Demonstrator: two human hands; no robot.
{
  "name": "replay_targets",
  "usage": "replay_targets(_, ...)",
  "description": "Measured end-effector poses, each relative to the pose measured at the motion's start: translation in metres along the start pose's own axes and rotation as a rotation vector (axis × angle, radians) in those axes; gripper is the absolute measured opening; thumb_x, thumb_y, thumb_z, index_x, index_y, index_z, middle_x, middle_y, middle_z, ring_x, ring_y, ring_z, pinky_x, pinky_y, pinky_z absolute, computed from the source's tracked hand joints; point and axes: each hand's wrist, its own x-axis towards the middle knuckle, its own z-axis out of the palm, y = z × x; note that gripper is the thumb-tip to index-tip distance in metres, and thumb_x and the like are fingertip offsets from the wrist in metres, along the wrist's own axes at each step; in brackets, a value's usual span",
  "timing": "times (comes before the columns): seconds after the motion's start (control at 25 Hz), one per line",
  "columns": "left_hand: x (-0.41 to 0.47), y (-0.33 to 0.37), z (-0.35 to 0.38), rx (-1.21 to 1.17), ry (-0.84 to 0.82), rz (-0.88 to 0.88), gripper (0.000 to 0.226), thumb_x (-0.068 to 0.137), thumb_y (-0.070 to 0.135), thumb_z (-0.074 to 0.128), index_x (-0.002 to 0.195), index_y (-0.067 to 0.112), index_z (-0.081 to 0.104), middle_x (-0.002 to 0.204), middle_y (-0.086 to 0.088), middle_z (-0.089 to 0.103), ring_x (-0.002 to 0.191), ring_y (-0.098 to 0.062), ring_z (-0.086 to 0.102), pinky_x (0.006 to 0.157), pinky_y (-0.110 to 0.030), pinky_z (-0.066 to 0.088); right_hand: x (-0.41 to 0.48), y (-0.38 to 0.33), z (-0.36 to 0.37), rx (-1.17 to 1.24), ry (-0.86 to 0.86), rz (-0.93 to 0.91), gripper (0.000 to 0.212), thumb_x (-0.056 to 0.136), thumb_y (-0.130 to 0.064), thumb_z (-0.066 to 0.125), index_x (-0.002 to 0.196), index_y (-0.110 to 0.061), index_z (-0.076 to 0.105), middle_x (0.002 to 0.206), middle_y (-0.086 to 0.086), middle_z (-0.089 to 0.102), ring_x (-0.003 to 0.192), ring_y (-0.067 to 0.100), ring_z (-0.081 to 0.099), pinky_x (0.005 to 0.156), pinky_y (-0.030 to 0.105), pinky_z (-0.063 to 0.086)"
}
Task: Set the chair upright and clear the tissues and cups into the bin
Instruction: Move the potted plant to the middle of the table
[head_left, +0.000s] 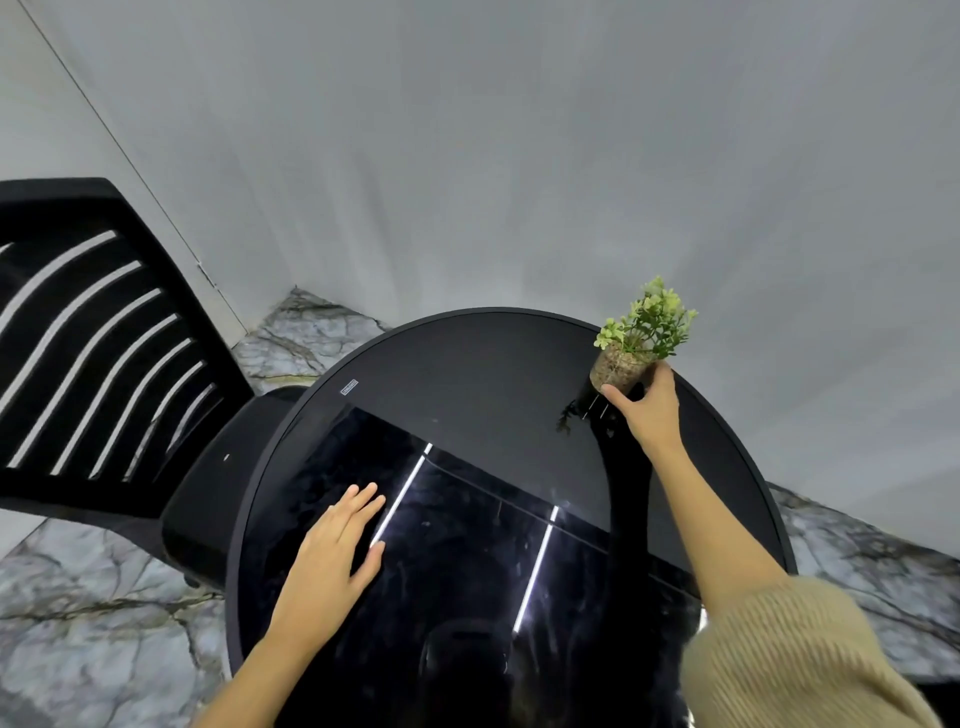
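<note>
Head view looks steeply down on a round black table (467, 364) whose glossy top mirrors ceiling light strips and takes up most of the middle of the scene. At its far right edge a small potted plant (636, 338) with light green leaves sits in a clear, gravel-filled pot, tilted toward the right. The right hand (647, 410) is wrapped around the near side of that pot, thumb at the base and fingers curled behind it; whether the pot's base touches the tabletop cannot be told. A beige ribbed sleeve (789, 654) is pushed up the right forearm, which stretches across the right half of the table. The left hand (332, 556) lies flat and open on the near left part of the tabletop, fingers together and pointing far-right, holding nothing.

A black plastic chair (104, 364) stands upright just left of the table, its seat partly tucked beneath the table rim. Its slatted backrest rises at the far left, so the seat faces right toward the table, and its long axis runs vertically.

Grey-white marble floor (93, 623) with dark veins shows to the left and right of the table. A plain pale wall (519, 156) fills the far side.
</note>
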Motion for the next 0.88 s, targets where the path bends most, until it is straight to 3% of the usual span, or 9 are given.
replay_targets(0.2, 0.0, 0.001, 0.0, 0.016, -0.017, -0.002, 0.061, 0.084, 0.052, 0.025, 0.135, 0.023, 0.039, 0.147, 0.009, 0.036, 0.138, -0.002, 0.018, 0.116, -0.029, 0.016, 0.005, -0.001, 0.006, 0.048, 0.055, -0.028, 0.066, 0.072, -0.017, 0.077, 0.128, -0.014, 0.042, 0.129, 0.011, 0.055, 0.117, 0.027, 0.052, 0.092, 0.031, 0.041)
replay_targets(0.36, -0.001, -0.001, 0.0, 0.012, -0.012, 0.014, 0.074, 0.084, 0.069, 0.01, 0.136, 0.024, 0.038, 0.147, 0.012, 0.034, 0.139, -0.003, 0.018, 0.117, -0.026, 0.014, 0.004, -0.008, 0.005, 0.029, 0.076, -0.03, 0.066, 0.07, -0.015, 0.078, 0.126, -0.01, 0.044, 0.126, 0.013, 0.057, 0.114, 0.028, 0.054, 0.088, 0.028, 0.039)
replay_targets(0.52, -0.001, 0.0, -0.002, 0.003, -0.019, 0.02, 0.062, 0.085, 0.052, 0.022, 0.136, 0.021, 0.038, 0.148, 0.008, 0.036, 0.14, -0.005, 0.018, 0.116, -0.03, 0.016, -0.011, -0.017, 0.006, 0.003, 0.126, 0.005, 0.064, 0.069, -0.013, 0.079, 0.123, -0.004, 0.045, 0.125, 0.016, 0.056, 0.116, 0.03, 0.053, 0.086, 0.025, 0.037)
replay_targets(0.72, -0.002, 0.0, -0.004, -0.009, -0.033, 0.041, 0.066, 0.083, 0.052, 0.018, 0.138, 0.02, 0.036, 0.149, 0.007, 0.032, 0.14, -0.005, 0.014, 0.116, -0.029, 0.013, -0.046, -0.023, 0.011, -0.002, 0.074, 0.009, 0.065, 0.068, -0.014, 0.08, 0.122, -0.004, 0.045, 0.125, 0.015, 0.056, 0.115, 0.028, 0.053, 0.089, 0.028, 0.039)
replay_targets(0.88, -0.004, 0.001, -0.006, -0.01, -0.033, 0.052, 0.067, 0.083, 0.051, 0.016, 0.139, 0.019, 0.034, 0.15, 0.006, 0.032, 0.14, -0.006, 0.014, 0.116, -0.029, 0.012, -0.09, -0.029, 0.022, 0.036, 0.0, 0.015, 0.064, 0.067, -0.014, 0.081, 0.121, -0.008, 0.047, 0.118, 0.006, 0.058, 0.105, 0.017, 0.054, 0.088, 0.027, 0.039)
